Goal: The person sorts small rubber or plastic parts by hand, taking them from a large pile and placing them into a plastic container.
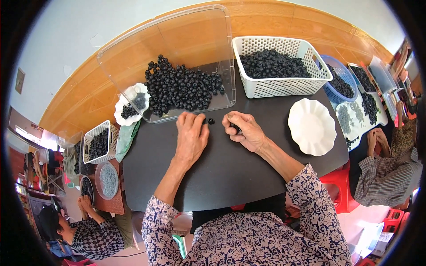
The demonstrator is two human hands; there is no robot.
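Observation:
My right hand (246,132) is curled closed around small black round pieces (238,129), partly hidden by the fingers. My left hand (191,136) rests palm down on the dark table (168,177), fingers bent and a little apart. Right beside its fingertips lie a couple of loose black pieces (211,120). Behind the hands, a clear plastic bin (186,33) holds a heap of round black pieces with centre holes (182,86). To its right stands a white perforated basket (288,84) full of smaller-looking black pieces (273,64).
An empty white scalloped dish (312,128) sits at the table's right. Another white dish (122,111) with black and grey pieces stands left of the bin, by a green plastic bag (128,139). People work at tables on both sides; a red stool (339,190) is at right.

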